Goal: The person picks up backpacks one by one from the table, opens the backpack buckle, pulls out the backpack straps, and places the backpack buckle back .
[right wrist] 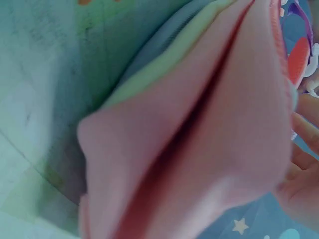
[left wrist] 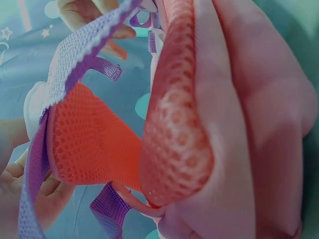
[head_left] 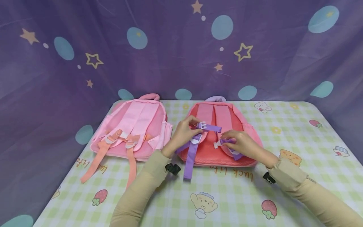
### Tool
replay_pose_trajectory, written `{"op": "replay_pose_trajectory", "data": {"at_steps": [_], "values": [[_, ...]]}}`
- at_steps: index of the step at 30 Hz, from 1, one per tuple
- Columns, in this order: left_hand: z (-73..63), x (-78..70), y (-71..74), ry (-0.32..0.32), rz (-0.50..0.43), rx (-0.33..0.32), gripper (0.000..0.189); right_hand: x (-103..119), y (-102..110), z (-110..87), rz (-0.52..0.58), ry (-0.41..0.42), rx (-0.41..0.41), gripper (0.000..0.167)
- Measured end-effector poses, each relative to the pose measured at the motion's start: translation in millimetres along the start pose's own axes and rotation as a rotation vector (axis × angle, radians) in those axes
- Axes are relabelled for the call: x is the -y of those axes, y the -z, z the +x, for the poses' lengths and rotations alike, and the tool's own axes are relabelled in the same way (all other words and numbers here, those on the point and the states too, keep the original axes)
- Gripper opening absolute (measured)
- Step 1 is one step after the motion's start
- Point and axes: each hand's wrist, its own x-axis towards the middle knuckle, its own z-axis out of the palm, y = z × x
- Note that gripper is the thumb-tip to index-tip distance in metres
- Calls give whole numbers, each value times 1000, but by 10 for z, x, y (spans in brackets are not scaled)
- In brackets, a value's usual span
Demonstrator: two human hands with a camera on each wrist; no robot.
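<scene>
A coral-red and pink backpack lies with its shoulder straps upward. My left hand pinches a white buckle half on a purple strap, whose loose end points right. Lower and to the right, my right hand pinches a purple strap with the other white buckle half at its tip. The two halves are apart. In the left wrist view, a red mesh shoulder strap and purple webbing stand before the hands. The backpack's pink side hides much in the right wrist view.
To the left lies a light pink backpack with orange straps and a white buckle between them. Both rest on a green checked tablecloth. A purple patterned curtain hangs behind the table.
</scene>
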Motion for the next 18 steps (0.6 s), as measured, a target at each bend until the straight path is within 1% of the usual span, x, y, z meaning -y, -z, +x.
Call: {"op": "replay_pose_trajectory", "data": {"at_steps": [4, 9, 12, 15, 18], "values": [[7, -5, 3, -1, -10, 9, 23, 58, 67, -4, -14, 11, -31, 22], [10, -5, -3, -15, -20, 17, 23, 115, 170, 20, -28, 71, -93, 19], [7, -5, -6, -23, -24, 25, 22, 128, 213, 55, -52, 97, -108, 20], [6, -3, -10, -39, -29, 35, 22, 143, 242, 96, -49, 86, -98, 20], [4, 4, -15, -55, -28, 41, 22, 166, 261, 140, -35, 48, -73, 20]]}}
